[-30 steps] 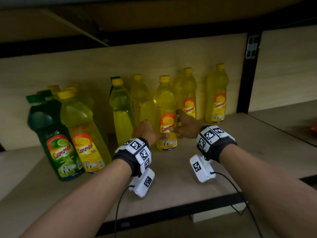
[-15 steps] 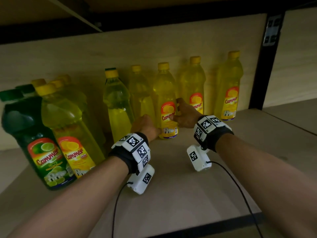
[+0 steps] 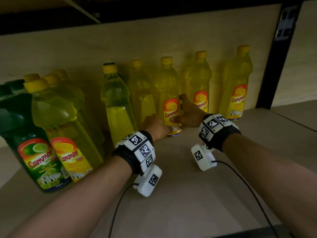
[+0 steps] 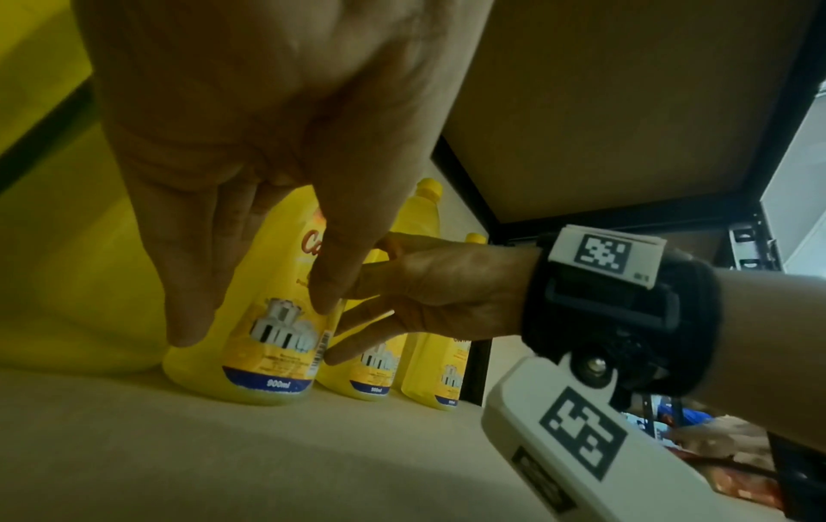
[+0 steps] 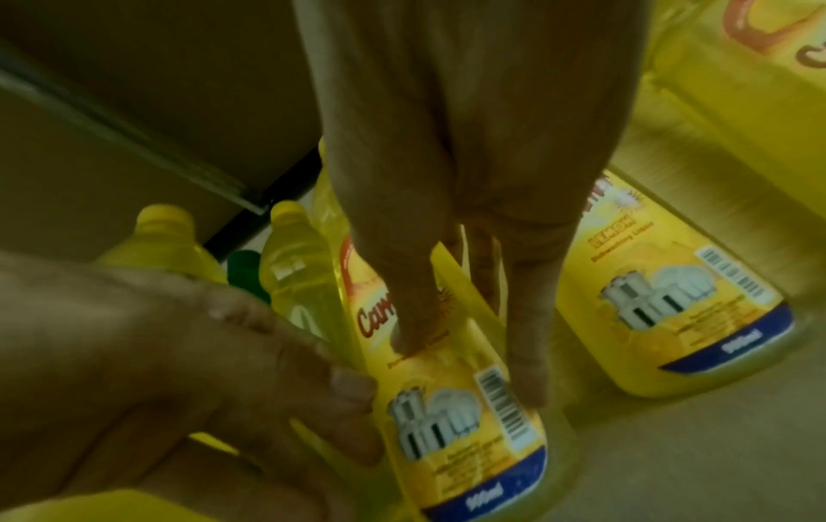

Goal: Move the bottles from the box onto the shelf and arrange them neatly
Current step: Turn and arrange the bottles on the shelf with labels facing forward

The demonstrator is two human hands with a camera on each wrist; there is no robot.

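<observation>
Both hands meet on one yellow bottle (image 3: 169,100) that stands upright on the shelf (image 3: 197,194), in the middle of a row along the back wall. The left hand (image 3: 155,125) wraps the bottle's lower left side, its thumb on the front near the base and its fingers (image 4: 192,282) reaching down the side, as the left wrist view shows. The right hand (image 3: 187,114) grips the right side, thumb laid across the label and fingers (image 5: 527,318) curled round behind. The bottle's base rests on the shelf board. Just right of it stand two more yellow bottles (image 3: 199,86), upright with labels facing out, the far one close to the black upright post (image 3: 277,66). To its left stand two more yellow bottles, the nearer one (image 3: 118,107) showing its plain side. Farther left a cluster sits nearer the shelf's front edge: a green bottle (image 3: 29,143) with a lime label, touching a large yellow bottle (image 3: 63,131) beside it, with other yellow caps behind them. Each wrist wears a black band with white marker blocks and a trailing cable.
</observation>
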